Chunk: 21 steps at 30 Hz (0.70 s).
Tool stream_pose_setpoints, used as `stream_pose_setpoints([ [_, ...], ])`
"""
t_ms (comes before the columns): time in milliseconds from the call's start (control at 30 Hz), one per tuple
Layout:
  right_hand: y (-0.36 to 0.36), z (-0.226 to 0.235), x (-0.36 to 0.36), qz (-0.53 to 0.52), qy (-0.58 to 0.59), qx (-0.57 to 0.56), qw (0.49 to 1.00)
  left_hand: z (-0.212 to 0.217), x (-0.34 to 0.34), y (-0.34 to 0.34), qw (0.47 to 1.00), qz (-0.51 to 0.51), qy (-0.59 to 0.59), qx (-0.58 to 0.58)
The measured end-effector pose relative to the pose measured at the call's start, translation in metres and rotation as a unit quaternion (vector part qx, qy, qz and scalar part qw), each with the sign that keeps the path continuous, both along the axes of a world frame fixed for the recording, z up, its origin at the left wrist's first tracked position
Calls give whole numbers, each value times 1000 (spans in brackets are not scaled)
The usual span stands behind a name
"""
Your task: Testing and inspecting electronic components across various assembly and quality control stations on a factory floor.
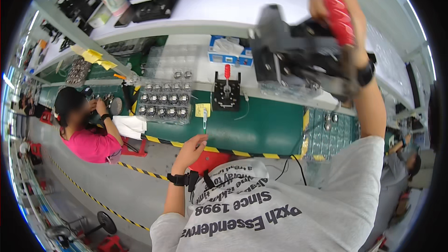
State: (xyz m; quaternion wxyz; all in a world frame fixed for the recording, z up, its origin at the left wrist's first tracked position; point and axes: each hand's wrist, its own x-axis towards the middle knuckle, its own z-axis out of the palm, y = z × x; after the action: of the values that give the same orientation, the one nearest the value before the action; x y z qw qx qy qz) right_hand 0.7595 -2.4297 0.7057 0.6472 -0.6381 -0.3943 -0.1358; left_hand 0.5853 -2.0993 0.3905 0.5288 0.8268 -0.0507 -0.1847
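Observation:
My right hand (318, 7) is raised high at the upper right, its fingers closed about a black clamp fixture (298, 49) with a red ribbed handle (335, 11). The fixture is blurred and large in view. Down at the bench's front edge, my left hand (190, 151) has its fingers loosely bent and its thumb apart. Just beyond its fingertips lies a slim teal-and-white pen-like tool (204, 120); whether they touch I cannot tell. On the green mat (261, 133) stands a second black clamp fixture (226, 92) with a small red handle, upright.
Left of the standing fixture, clear trays (164, 117) hold several round metal parts. A blue box (231, 52) sits behind it, under a white shelf (224, 4). More clear trays (322, 135) lie at right. A person in pink (91, 135) works at the left.

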Motion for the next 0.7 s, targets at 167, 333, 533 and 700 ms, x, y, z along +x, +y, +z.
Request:
stream_pose_setpoints([
  [167,-42,-103,-96,-235,305,162,908,-48,-39,23,997,41,36,-45],
  [333,-22,-265,-153,-299,398,182,848,-69,-65,26,994,33,101,36],
  [533,37,-368,-159,-262,477,193,816,-94,-70,22,991,6,119,66],
  [700,60,-395,-138,-187,478,272,814,-73,-48,-8,990,25,121,61],
])
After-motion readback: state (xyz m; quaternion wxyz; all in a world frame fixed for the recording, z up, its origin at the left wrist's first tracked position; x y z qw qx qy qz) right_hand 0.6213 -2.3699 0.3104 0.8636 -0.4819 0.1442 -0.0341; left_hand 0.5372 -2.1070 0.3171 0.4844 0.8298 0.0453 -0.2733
